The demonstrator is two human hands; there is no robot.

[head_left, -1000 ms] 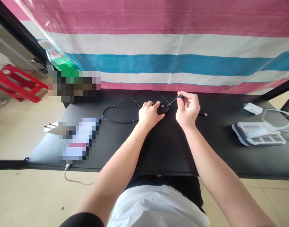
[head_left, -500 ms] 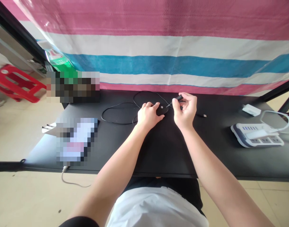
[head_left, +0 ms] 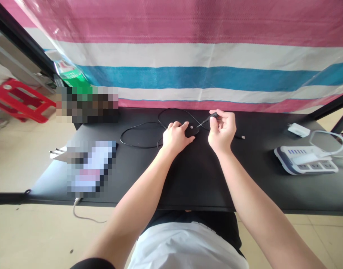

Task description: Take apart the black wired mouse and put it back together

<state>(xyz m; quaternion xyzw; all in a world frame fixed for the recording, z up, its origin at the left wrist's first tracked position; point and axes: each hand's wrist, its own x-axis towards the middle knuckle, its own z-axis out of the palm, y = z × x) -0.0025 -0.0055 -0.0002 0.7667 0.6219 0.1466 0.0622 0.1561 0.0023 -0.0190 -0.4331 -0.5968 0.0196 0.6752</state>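
A small black computer mouse [head_left: 192, 129] with a pale round spot lies on the black table, partly hidden by fingers. My left hand [head_left: 175, 137] is closed around its left side, holding it against the tabletop. In my right hand [head_left: 223, 130] is a black-handled screwdriver [head_left: 207, 120], pinched by the handle and slanting down to the left. Its thin metal tip meets the right part of the mouse; the exact contact spot is too small to make out. A thin black cable [head_left: 132, 142] loops behind and left of my left hand. Beyond my right hand lies a USB plug [head_left: 242, 137].
On the right are a white-and-grey power strip [head_left: 306, 160] and a white charger [head_left: 299, 130]. To the left lie a blurred phone [head_left: 92, 166] and another white plug [head_left: 59, 153]. A green-labelled bottle [head_left: 76, 78] stands at the back left, before a striped sheet [head_left: 188, 78].
My right hand has shifted slightly to the right and down, its grip moving a little on the screwdriver, whose tip stays at the mouse. My left hand stays put.
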